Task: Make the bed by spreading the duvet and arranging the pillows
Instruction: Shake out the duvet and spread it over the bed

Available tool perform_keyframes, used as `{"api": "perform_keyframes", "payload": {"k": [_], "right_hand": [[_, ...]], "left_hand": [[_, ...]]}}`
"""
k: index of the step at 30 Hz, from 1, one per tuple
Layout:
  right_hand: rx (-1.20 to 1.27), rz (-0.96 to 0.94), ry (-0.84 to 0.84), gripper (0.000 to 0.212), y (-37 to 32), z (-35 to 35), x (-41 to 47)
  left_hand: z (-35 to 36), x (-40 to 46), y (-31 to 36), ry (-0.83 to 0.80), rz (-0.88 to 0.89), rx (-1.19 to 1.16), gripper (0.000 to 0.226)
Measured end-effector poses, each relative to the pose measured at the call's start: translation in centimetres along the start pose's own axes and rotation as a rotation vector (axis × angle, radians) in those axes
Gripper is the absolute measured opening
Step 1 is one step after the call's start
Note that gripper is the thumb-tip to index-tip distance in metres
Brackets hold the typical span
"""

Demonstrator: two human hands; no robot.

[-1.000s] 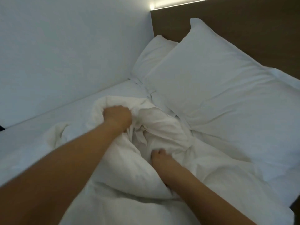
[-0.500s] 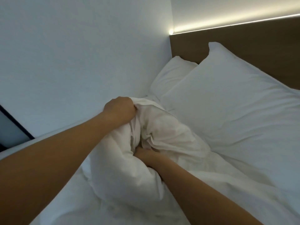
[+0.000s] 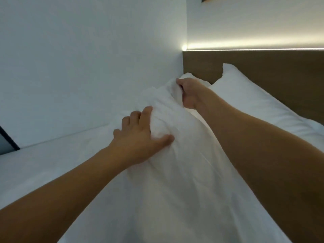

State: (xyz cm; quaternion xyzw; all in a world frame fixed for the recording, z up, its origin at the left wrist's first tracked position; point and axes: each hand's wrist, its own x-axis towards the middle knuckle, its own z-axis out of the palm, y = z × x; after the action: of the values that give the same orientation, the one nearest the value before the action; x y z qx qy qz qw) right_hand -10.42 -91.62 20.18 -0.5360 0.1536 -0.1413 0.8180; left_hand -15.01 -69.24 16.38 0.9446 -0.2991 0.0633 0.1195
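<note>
White duvet (image 3: pixel 175 172) is bunching while the right hand (image 3: pixel 188 92) is clamping its edge and the left hand (image 3: pixel 138 137), fingers apart, is pressing; pulling unevenly could be leaving it crooked.

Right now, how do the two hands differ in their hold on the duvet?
The right hand is closed in a fist, gripping the duvet at its far end near the headboard; the left hand lies nearer, fingers spread, pressing on the bunched fabric. The right sits higher in view. Both touch the duvet.
</note>
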Motion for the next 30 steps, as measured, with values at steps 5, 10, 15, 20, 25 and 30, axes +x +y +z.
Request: {"api": "perform_keyframes", "payload": {"k": [5,10,15,20,25,30], "right_hand": [[-0.734,0.209,0.048,0.053,6.7,-5.0,-1.5],[-0.667,0.527,-0.070,0.088,16.2,-11.0,-1.6],[-0.629,0.526,-0.109,0.110,14.5,-9.7,2.8],[-0.862,0.187,0.064,0.061,16.5,-5.2,4.8],[-0.685,-0.288,0.652,0.031,10.9,-12.0,7.2],[-1.232,0.097,0.627,0.069,19.2,-11.9,5.2]], "left_hand": [[5.8,2.5,-1.5,-0.418,-0.019,0.045,0.081],[11.6,-0.1,-3.0,-0.587,0.098,0.286,0.065],[10.0,4.4,-4.0,-0.198,-0.077,0.187,0.064],[11.5,7.1,-9.2,-0.383,-0.310,0.302,0.080],[12.6,6.8,-7.2,0.249,0.031,0.297,0.012],[17.8,4.0,-9.5,0.010,-0.053,0.286,0.047]]}}
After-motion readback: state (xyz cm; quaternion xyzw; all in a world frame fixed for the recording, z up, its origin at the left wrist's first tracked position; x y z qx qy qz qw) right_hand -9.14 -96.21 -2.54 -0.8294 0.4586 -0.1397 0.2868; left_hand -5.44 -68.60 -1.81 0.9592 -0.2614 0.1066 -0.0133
